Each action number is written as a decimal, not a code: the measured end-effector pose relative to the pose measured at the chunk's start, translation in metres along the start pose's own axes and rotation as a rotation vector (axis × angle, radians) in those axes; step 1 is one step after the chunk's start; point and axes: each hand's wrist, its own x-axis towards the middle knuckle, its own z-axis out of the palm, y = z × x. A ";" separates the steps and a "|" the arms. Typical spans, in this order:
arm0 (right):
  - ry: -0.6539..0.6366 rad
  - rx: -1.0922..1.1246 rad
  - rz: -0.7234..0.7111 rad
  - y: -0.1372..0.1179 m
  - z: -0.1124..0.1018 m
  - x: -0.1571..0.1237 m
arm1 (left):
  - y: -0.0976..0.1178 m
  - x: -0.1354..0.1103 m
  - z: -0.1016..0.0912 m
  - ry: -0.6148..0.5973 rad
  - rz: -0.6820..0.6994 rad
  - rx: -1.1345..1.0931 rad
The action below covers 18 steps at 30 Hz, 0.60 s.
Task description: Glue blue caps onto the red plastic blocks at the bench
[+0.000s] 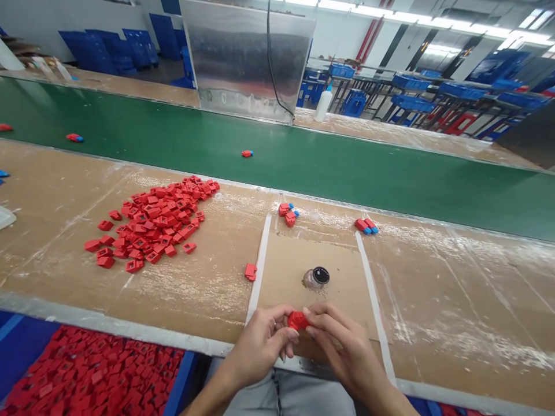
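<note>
My left hand [260,346] and my right hand [342,349] meet low in the view, both pinching a small red plastic part [298,320] between fingers and thumbs. Just beyond my fingertips, a small glass jar with a black lid [316,277] stands on a cardboard sheet [303,260] edged by white tape. A loose red part [250,271] lies left of that tape. Several joined red-and-blue parts sit in two small groups [288,214] [366,226] along the sheet's far end. Further left spreads a large heap of red parts [151,222].
A green conveyor belt [260,156] runs behind the bench and carries a few red-and-blue parts. Below the bench's near edge, a blue bin [87,370] holds many red parts. A metal panel [245,58] and a white squeeze bottle [324,104] stand beyond the belt.
</note>
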 end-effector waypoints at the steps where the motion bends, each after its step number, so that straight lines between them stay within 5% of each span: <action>1: -0.013 0.003 0.005 -0.001 -0.001 0.001 | -0.001 0.000 -0.001 -0.011 -0.008 0.003; 18: -0.087 -0.021 0.024 -0.011 -0.005 0.014 | -0.001 -0.003 -0.004 0.010 0.039 -0.010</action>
